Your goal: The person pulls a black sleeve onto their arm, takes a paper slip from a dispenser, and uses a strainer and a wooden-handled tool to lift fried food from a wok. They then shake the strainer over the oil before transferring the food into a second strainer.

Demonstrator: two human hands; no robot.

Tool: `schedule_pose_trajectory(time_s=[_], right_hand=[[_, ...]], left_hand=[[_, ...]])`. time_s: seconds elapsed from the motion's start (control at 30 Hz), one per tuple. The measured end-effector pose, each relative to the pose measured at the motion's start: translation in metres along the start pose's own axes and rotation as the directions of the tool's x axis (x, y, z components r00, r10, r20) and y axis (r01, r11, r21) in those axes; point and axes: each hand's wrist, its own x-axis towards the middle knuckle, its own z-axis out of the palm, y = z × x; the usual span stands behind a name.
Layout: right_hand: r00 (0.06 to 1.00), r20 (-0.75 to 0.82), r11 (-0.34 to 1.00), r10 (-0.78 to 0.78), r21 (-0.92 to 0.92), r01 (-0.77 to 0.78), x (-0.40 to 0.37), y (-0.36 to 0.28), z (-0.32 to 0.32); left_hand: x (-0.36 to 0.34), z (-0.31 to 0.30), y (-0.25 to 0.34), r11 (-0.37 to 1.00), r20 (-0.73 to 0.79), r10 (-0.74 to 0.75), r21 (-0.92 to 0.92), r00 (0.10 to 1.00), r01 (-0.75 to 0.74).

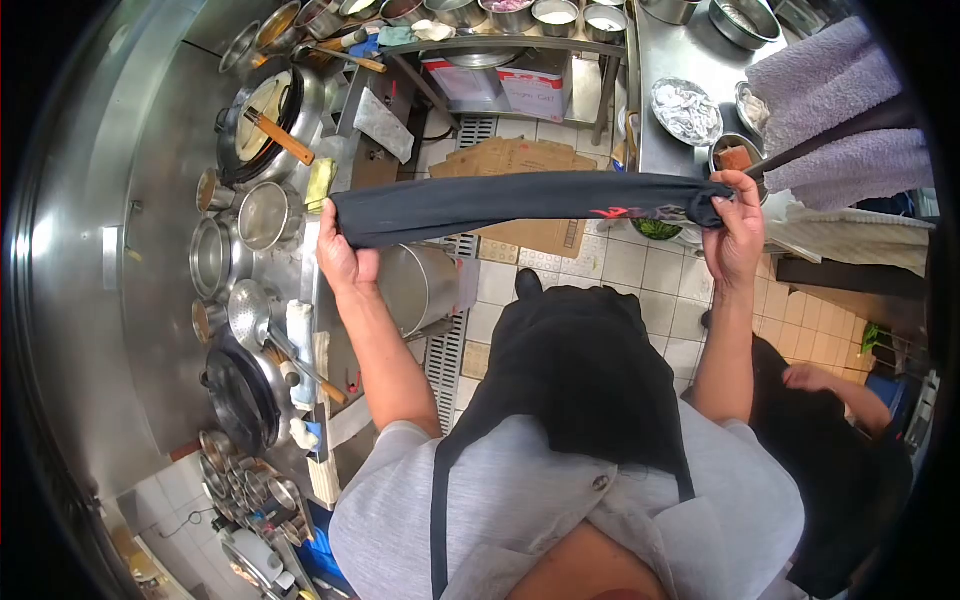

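A long black cloth (480, 205), folded into a band with a red and grey mark near its right end, is stretched level between my two hands. My left hand (345, 250) grips its left end beside the cooking counter. At the right end, where the cloth is bunched into a knot-like roll, my right hand (737, 225) pinches it with thumb and fingers. Below the band, a black apron (580, 370) covers my front over a grey shirt.
Woks (240, 395), a strainer (248, 312) and pots line the left counter. A large metal pot (425, 285) stands below it. Flattened cardboard (530, 160) lies on the tiled floor. Towels (830, 70) hang at upper right. Another person's arm (850, 395) shows at lower right.
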Motion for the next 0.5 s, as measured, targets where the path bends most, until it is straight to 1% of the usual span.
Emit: schedule_pose_trajectory(time_s=[0.03,0.07,0.17,0.2,0.23,0.27,0.3,0.33,0.37,0.4,0.43,0.47,0.5], right_hand=[[1.0,-0.011,1.0,0.018,-0.006,-0.018,0.001,0.007,-0.003],[0.999,0.002,0.999,0.041,-0.034,-0.041,0.003,0.015,-0.007],[0.983,-0.033,0.96,0.181,-0.213,-0.184,0.006,0.044,-0.028],[0.988,-0.014,0.912,0.155,-0.383,-0.148,0.005,0.053,-0.025],[0.945,0.029,0.81,0.325,-0.524,-0.263,0.005,0.053,-0.028],[0.956,0.088,0.808,0.278,-0.559,-0.183,0.002,0.06,-0.026],[0.961,0.148,0.802,0.232,-0.589,-0.103,-0.003,0.065,-0.015],[0.956,0.213,0.826,0.2,-0.562,-0.047,-0.006,0.074,-0.01],[0.946,0.282,0.831,0.161,-0.556,0.024,-0.009,0.075,0.005],[0.929,0.35,0.834,0.121,-0.544,0.097,-0.013,0.074,0.025],[0.906,0.416,0.834,0.081,-0.526,0.167,-0.017,0.073,0.046],[0.897,0.439,0.845,0.047,-0.497,0.199,-0.02,0.071,0.068],[0.889,0.459,0.854,0.014,-0.468,0.228,-0.023,0.068,0.09]], left_hand=[[0.001,-0.003,0.002,0.996,-0.045,0.06,0.065,0.997,-0.057],[0.001,-0.006,0.003,0.992,-0.035,0.09,0.089,0.995,-0.086],[-0.018,0.025,-0.001,0.924,-0.002,0.249,0.301,0.968,-0.237],[-0.025,0.038,-0.006,0.904,0.012,0.251,0.354,0.968,-0.239],[-0.032,0.048,-0.013,0.881,0.025,0.255,0.406,0.967,-0.243],[-0.031,0.048,-0.024,0.833,0.092,0.242,0.49,0.966,-0.256],[-0.041,0.064,-0.028,0.691,0.214,0.216,0.655,0.953,-0.304],[-0.047,0.074,-0.035,0.605,0.339,0.111,0.723,0.934,-0.334],[-0.055,0.086,-0.039,0.445,0.412,-0.034,0.822,0.911,-0.355],[-0.061,0.099,-0.045,0.393,0.45,-0.212,0.852,0.867,-0.346],[-0.061,0.106,-0.055,0.275,0.646,-0.254,0.762,0.72,-0.586],[-0.065,0.115,-0.064,0.256,0.753,-0.267,0.657,0.601,-0.709],[-0.072,0.127,-0.066,0.19,0.748,-0.368,0.641,0.552,-0.743]])
